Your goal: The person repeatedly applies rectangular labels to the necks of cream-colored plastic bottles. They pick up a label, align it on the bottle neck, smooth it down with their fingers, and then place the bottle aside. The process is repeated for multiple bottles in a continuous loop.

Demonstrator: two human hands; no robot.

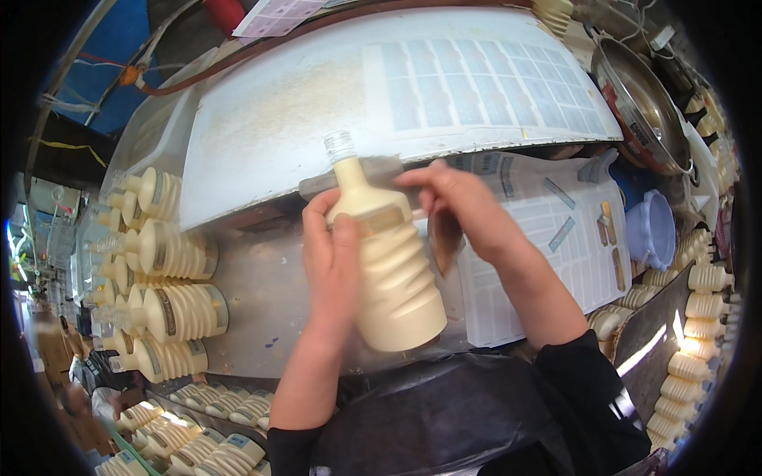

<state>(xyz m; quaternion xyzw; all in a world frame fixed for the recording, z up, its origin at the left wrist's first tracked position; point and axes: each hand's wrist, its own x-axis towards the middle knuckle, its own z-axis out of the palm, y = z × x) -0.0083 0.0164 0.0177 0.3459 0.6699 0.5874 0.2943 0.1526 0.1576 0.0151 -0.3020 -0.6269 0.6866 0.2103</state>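
"Cream bottle [394, 278]: which hand has it?"

"The left hand [329, 258]. Its fingers are wrapped round the bottle's left side, thumb at the front beside the rectangular label [383, 220]."

"How does it lie?"

"Over the counter [262, 317], before the person: base toward them, clear threaded neck [340, 145] pointing away and slightly left."

"And the right hand [467, 202]?"

"Near the bottle's right shoulder, index finger stretched leftward to it. I can't tell whether it touches. The other fingers look curled, with a blurred brown object [446, 240] just below; whether they grip it, I can't tell."

"So the left is nearer?"

"Yes. From the right fingers, the bottle lies leftward."
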